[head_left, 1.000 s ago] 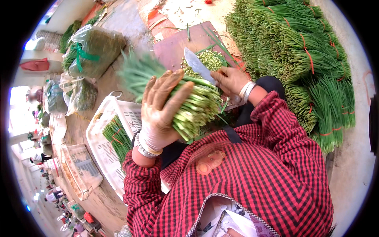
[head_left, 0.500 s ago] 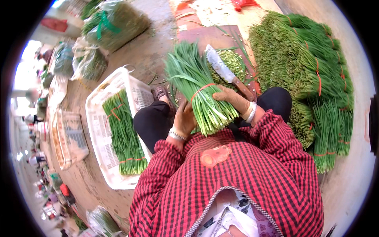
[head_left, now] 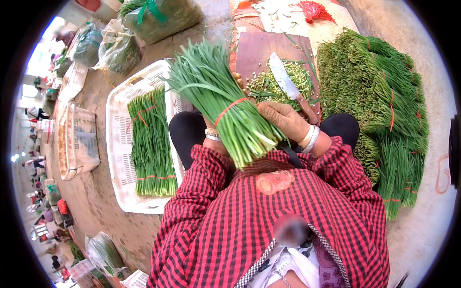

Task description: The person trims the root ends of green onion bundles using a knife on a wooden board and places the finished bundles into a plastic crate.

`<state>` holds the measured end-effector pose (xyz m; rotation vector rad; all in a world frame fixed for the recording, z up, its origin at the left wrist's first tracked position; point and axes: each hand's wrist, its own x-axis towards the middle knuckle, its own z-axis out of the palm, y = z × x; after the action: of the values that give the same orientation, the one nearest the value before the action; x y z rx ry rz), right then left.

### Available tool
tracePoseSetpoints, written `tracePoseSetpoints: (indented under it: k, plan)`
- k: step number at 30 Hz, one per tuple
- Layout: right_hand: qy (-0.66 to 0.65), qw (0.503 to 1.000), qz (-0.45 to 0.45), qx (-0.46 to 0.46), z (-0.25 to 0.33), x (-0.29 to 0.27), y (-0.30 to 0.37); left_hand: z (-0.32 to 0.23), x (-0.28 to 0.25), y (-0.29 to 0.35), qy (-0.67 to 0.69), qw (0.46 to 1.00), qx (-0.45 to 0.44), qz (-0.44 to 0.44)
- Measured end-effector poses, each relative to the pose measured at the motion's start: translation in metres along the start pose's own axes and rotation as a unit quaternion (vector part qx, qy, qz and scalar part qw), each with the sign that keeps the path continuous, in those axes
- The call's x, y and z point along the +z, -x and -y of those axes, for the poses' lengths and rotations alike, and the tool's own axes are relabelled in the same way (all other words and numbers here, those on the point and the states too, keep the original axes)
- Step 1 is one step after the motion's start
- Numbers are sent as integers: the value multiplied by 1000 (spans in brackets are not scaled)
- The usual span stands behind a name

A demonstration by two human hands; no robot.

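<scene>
A thick bunch of green chives [head_left: 216, 96], tied with an orange-red band, is held across my lap. Its leaves point to the far left and its pale cut ends come toward me. My left hand [head_left: 240, 82] supports it from beneath; the fingertips curl out past its far side, while the palm is hidden. On the other side, my right hand [head_left: 285, 120], in a tan glove, is closed against the bunch near the band. Beyond it, a knife [head_left: 284, 79] with a wooden handle rests on trimmed stem bits [head_left: 261, 86] on a brownish board [head_left: 259, 45].
To the left stands a white plastic basket [head_left: 114, 144] holding banded chives [head_left: 151, 149]. A tall stack of chive bunches [head_left: 384, 91] rises on the right. Red ties [head_left: 316, 11] lie beyond the board. Filled plastic bags [head_left: 165, 21] and another crate [head_left: 79, 139] stand farther left.
The chive bunch has shifted left and tilted more. My left hand has slid beneath it, its fingers now showing at the far side. The head view has shifted slightly.
</scene>
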<state>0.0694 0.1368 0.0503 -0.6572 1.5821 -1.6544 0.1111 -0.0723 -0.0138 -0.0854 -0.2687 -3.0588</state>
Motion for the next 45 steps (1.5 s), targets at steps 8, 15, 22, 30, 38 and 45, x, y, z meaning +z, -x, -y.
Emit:
tracePoseSetpoints:
  k: [8,15,22,30,38,45]
  plan:
    - [227,958,-66,-164,34,21,16,-20,-30,12,42,996,50,56]
    - [462,863,-83,-186,29,36,9,-17,-25,24,21,997,39,59]
    - [146,973,83,158,43,11,18,-31,-46,32,-66,997,38,17]
    - [371,887,-9,276,-10,-108,82,-82,-32,36,-12,993,119,0]
    - [480,873,-67,-59,45,7,0,-34,14,13,-263,904,237,-240]
    - [43,954,-272,-114,20,-3,-82,21,76,0,-348,875,214,-260]
